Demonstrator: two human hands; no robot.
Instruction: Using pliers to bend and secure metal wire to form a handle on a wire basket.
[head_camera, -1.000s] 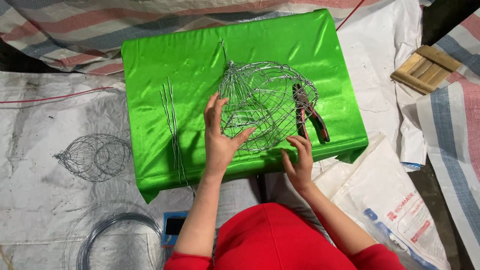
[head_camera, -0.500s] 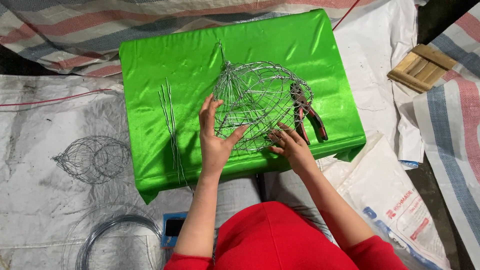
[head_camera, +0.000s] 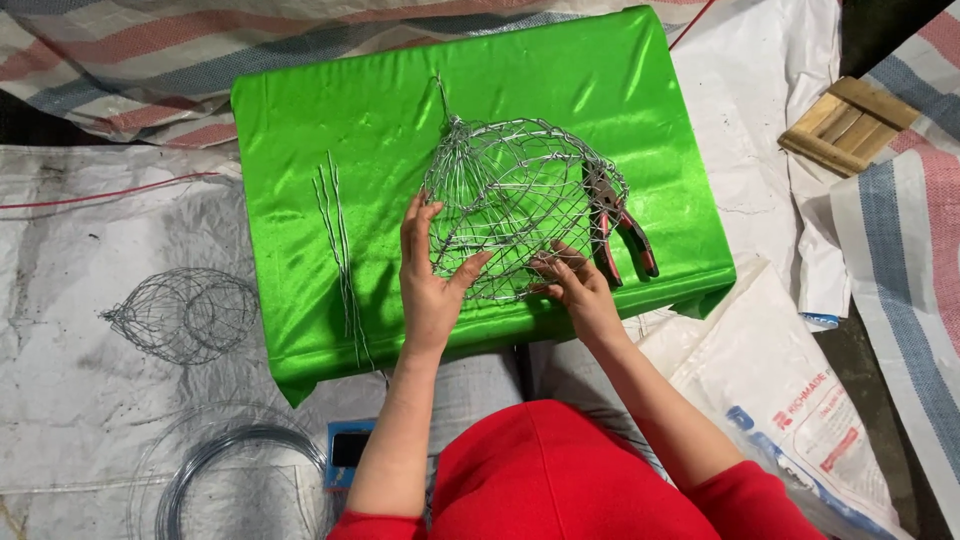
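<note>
A round wire mesh cage rests on a surface covered in shiny green cloth. My left hand holds the cage's near left side, fingers spread against the mesh. At the cage's near rim, my right hand pinches the wire with its fingertips. Red-handled pliers lie on the cloth just right of the cage. A few straight cut wires lie on the cloth left of my left hand.
A second wire cage lies on the white sacking at left. A coil of wire sits near the bottom left. A small wooden piece lies at upper right. Printed white sacks spread at right.
My right hand moved left from the cage's right edge to its near rim. The left hand shifted slightly on the mesh, and the cage turned a little.
</note>
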